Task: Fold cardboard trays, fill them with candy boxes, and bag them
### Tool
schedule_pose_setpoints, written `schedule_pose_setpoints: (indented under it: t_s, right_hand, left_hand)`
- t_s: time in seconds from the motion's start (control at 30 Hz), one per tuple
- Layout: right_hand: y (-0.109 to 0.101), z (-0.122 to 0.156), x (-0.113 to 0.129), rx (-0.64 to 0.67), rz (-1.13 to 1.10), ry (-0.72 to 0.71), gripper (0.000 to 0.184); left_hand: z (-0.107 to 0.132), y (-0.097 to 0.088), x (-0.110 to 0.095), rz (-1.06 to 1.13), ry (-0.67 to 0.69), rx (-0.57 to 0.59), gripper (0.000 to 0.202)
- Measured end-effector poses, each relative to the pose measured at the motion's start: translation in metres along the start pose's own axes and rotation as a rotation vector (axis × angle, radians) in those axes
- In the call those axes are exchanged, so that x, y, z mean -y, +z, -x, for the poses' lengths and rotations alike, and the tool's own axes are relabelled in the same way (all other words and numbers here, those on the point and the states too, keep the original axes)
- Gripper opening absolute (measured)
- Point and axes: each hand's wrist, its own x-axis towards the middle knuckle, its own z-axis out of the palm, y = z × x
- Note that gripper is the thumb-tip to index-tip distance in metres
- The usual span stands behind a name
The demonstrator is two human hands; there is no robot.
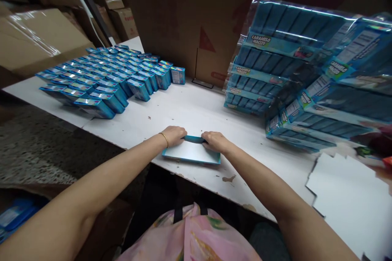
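Blue cardboard carton (pixel 192 151) lies on the white worktop (pixel 180 114), its far edge gripped by the left hand (pixel 173 136) and right hand (pixel 216 141), fingers (pixel 183 133) curled closed over it, with stacked blue boxes (pixel 104 79) beyond.

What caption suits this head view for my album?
Left hand and right hand hold a blue-edged carton on a table beside rows of blue boxes and wrapped Caramelo Macizo packs.

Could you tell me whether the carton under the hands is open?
Open: the carton shows its white inside, a blue flap raised between left hand and right hand.
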Motion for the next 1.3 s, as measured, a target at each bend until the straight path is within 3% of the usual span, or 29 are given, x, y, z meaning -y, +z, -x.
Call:
schedule_pose_setpoints:
  t_s: [0.17,0.3,0.37,0.47,0.53,0.67,0.8,0.93,1.03,1.13,1.3]
  right_hand:
    - [0.009,-0.002,0.014,-0.031,0.144,-0.052,0.024]
    - [0.004,-0.006,0.007,-0.077,0.007,-0.066,0.021]
    - [0.0,0.003,-0.006,-0.215,-0.186,0.031,0.027]
    - [0.005,0.034,-0.021,-0.426,-0.463,0.35,0.04]
    - [0.016,0.059,-0.02,-0.448,-0.555,0.532,0.041]
    - [0.032,0.076,0.001,-0.349,-0.523,0.604,0.036]
    - [0.023,0.042,0.013,-0.133,-0.227,0.636,0.022]
    - [-0.004,-0.011,0.017,-0.1,-0.09,0.439,0.027]
    - [-0.027,-0.055,0.024,-0.141,-0.097,0.246,0.023]
    - [-0.045,-0.098,0.031,-0.188,-0.153,0.115,0.031]
    - [-0.065,-0.174,0.047,-0.388,-0.291,-0.035,0.046]
  left_hand:
    - [0.01,0.015,-0.02,-0.141,-0.005,-0.074,0.027]
    - [0.019,0.019,-0.024,-0.149,-0.041,-0.086,0.028]
    - [0.025,0.017,-0.022,-0.114,-0.058,-0.103,0.025]
    - [0.037,0.016,-0.017,-0.046,-0.086,-0.147,0.02]
    - [0.04,0.017,-0.016,0.003,-0.101,-0.178,0.025]
    - [0.027,0.017,-0.027,0.054,-0.13,-0.179,0.028]
    - [0.018,0.02,-0.048,0.067,-0.22,-0.035,0.025]
    - [0.041,0.022,-0.051,0.076,-0.36,-0.016,0.025]
    - [0.069,0.021,-0.031,0.067,-0.505,-0.083,0.022]
    - [0.094,0.023,0.004,0.129,-0.674,-0.145,0.021]
    - [0.119,0.044,0.05,0.326,-0.866,-0.211,0.035]
